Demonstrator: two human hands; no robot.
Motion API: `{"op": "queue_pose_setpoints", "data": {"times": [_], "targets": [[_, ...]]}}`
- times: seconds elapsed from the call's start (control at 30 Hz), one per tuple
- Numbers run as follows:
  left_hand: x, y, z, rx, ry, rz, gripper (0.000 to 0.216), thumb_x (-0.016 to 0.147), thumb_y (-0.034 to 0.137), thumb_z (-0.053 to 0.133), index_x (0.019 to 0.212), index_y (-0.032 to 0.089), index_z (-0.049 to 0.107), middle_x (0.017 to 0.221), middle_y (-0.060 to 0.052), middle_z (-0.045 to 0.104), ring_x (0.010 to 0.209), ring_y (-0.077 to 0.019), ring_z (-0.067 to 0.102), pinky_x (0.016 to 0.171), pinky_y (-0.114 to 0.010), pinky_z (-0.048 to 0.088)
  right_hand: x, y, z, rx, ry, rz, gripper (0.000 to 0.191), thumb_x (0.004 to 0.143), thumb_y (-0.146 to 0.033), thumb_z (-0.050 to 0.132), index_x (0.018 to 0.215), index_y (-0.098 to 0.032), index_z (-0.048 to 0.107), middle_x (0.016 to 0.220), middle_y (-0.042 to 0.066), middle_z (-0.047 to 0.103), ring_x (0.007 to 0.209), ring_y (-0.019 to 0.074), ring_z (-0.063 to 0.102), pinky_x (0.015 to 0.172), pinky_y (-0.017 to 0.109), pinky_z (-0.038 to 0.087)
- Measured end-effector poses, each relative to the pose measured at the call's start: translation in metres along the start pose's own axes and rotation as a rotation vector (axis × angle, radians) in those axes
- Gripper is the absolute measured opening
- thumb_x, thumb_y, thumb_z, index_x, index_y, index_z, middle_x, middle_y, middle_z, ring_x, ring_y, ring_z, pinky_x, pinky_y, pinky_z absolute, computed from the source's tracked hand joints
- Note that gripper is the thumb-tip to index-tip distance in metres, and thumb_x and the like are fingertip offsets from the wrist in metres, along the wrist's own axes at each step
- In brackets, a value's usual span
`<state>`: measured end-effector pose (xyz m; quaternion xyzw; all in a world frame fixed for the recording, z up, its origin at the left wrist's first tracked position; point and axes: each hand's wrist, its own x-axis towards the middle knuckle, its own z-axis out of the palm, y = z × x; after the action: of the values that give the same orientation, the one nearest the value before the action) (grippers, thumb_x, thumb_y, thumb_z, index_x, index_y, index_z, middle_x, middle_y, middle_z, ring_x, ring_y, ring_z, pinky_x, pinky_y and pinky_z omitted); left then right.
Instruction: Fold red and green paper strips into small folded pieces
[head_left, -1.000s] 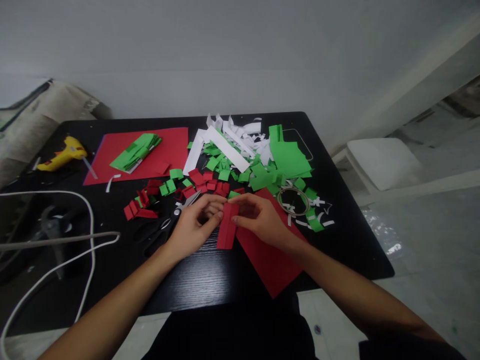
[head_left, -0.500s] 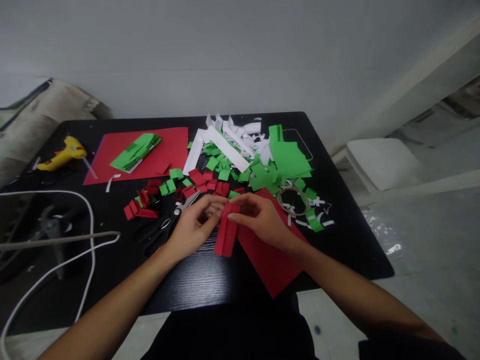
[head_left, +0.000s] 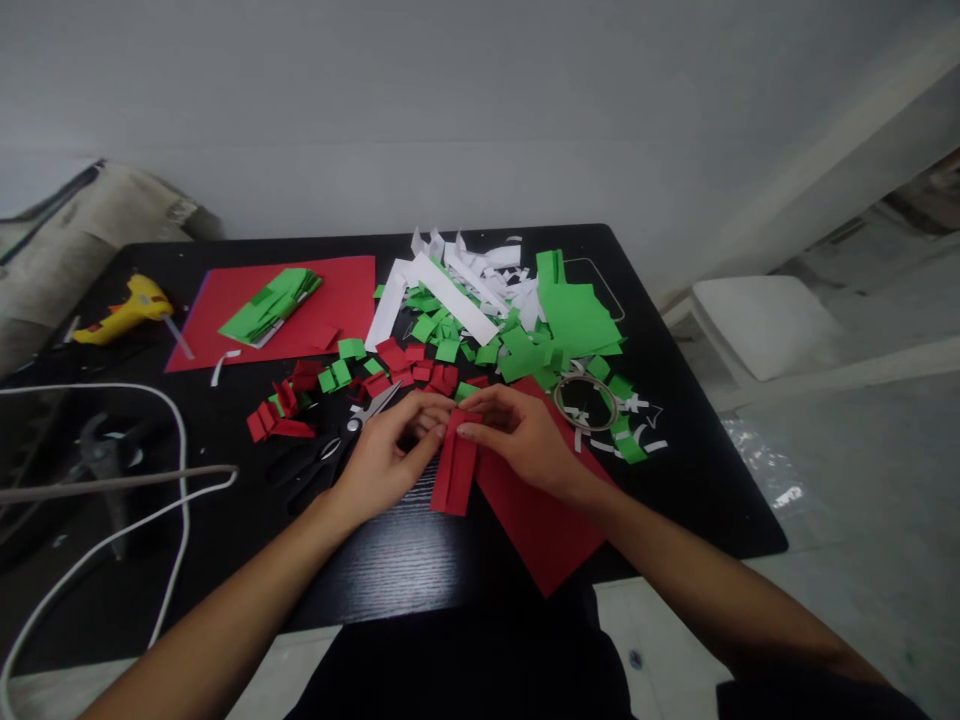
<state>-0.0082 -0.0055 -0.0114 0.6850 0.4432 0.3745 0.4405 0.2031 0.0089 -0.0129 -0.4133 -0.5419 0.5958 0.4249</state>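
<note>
Both hands pinch the upper end of a folded red paper strip (head_left: 454,472), whose lower end points toward me. My left hand (head_left: 390,450) grips it from the left with thumb and fingertips. From the right, my right hand (head_left: 521,440) holds the same strip, thumb on its face and fingers behind. Under my right wrist lies a red paper sheet (head_left: 544,525). Black-handled scissors (head_left: 345,435) rest beside my left hand, partly under the wrist. Beyond the hands are red paper pieces (head_left: 424,368) and small green pieces (head_left: 450,340).
White paper strips (head_left: 457,300) pile up at the back, near green paper (head_left: 581,318). A ring (head_left: 585,402) sits on the right. Folded green strips (head_left: 274,305) lie on a red sheet (head_left: 349,290). A yellow glue gun (head_left: 131,310), pliers (head_left: 109,460) and a white cable (head_left: 182,430) occupy the left.
The red strip has tilted slightly, its lower end shifting a little to the right. Both hands keep their hold almost unmoved.
</note>
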Motion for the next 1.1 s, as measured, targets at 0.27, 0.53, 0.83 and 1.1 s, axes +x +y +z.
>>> {"op": "queue_pose_setpoints", "data": {"times": [0.27,0.53,0.83,1.1], "targets": [[0.001,-0.001,0.001,0.013,0.002,-0.057,0.017,0.100,0.024,0.058,0.116,0.021,0.063,0.094,-0.003,0.071,0.086,-0.0163,0.069,0.080,-0.028,0.054,0.002,-0.001,-0.003,-0.001,-0.025,-0.013,0.023,0.084,-0.023,0.080,0.106,-0.022,0.077,0.113,0.005,0.079,0.104,0.0191,0.075,0.100,0.036,0.060],[0.000,0.000,-0.001,-0.073,-0.027,-0.134,0.027,0.105,0.037,0.054,0.122,0.020,0.066,0.081,0.000,0.066,0.071,-0.0149,0.059,0.067,-0.026,0.044,0.000,-0.010,-0.002,0.001,-0.026,0.009,0.025,0.082,-0.019,0.077,0.107,-0.023,0.078,0.115,0.005,0.079,0.108,0.0210,0.075,0.103,0.039,0.059],[0.000,0.004,0.001,-0.094,-0.049,-0.137,0.028,0.102,0.039,0.060,0.121,0.019,0.067,0.076,0.002,0.059,0.069,-0.0140,0.055,0.067,-0.026,0.043,-0.002,-0.010,0.000,-0.068,0.020,-0.035,0.020,0.083,-0.018,0.075,0.103,-0.022,0.076,0.109,0.004,0.079,0.099,0.0190,0.075,0.091,0.033,0.060],[0.002,0.007,0.000,-0.203,-0.076,-0.145,0.026,0.100,0.040,0.064,0.116,0.020,0.067,0.075,0.002,0.061,0.069,-0.0141,0.058,0.066,-0.025,0.045,-0.003,-0.012,0.000,-0.179,0.072,-0.083,0.016,0.087,-0.019,0.070,0.100,-0.022,0.078,0.096,0.003,0.080,0.085,0.0183,0.074,0.078,0.032,0.058]]}}
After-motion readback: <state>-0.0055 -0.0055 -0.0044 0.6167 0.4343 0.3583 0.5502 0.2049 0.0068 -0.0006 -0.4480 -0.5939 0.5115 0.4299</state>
